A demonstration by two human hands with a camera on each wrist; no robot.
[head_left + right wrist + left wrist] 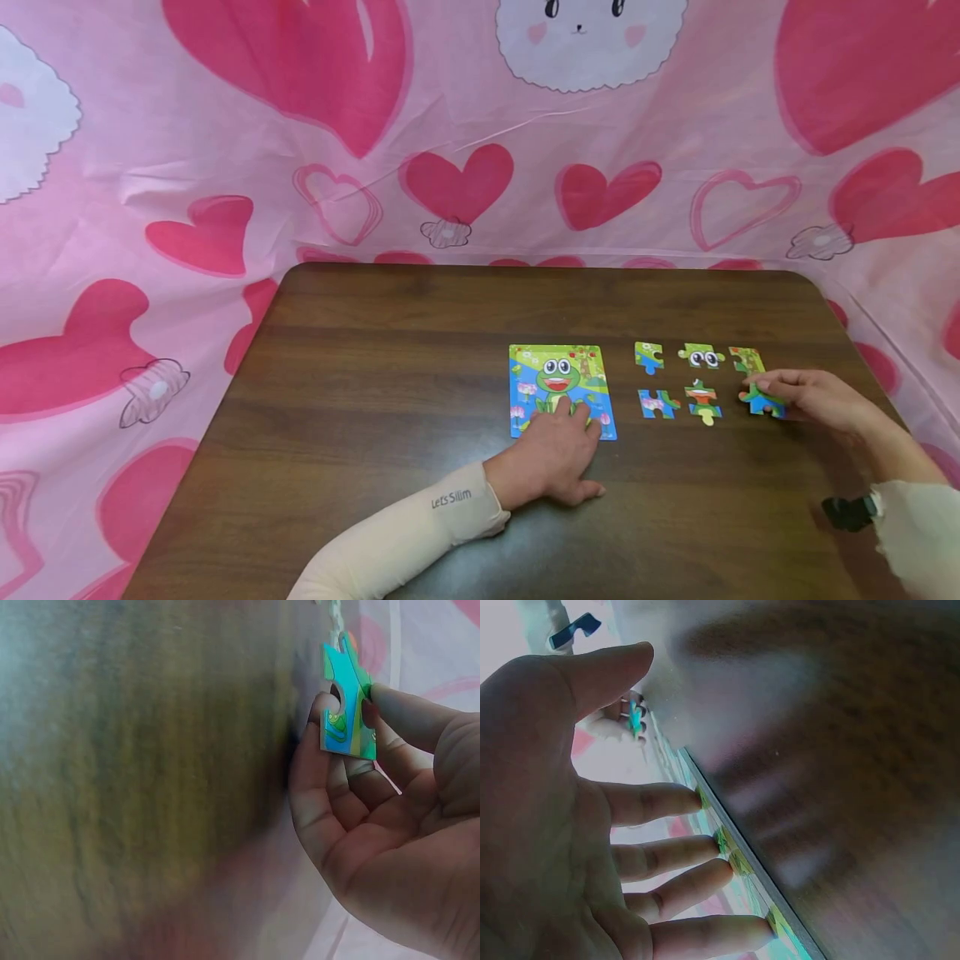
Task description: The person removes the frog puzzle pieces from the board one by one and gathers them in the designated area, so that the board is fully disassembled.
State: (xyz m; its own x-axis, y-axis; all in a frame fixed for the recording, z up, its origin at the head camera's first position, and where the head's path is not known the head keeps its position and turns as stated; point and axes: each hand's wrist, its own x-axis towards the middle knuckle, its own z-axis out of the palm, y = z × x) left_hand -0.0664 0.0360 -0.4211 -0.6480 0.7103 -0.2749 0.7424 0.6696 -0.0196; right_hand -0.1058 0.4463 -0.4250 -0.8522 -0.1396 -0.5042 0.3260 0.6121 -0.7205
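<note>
The right hand (828, 404) pinches a blue-green puzzle piece (349, 690) between thumb and fingers, the piece tilted face-on to the right wrist camera. It looks thin, light and stiff, probably card; its glossy face may slide a little and its knobs could crease, so opposite edges of the body seem the best hold. Just beyond those fingertips lies the tree piece (747, 360); to their left are the eye piece (702, 357) and mouth piece (702, 402), then farther left the flower piece (655, 402) and sky piece (648, 356). Beyond these, the left hand (558, 454), fingers spread, rests its fingertips on the flat frog picture (557, 379) on the table (375, 375).
</note>
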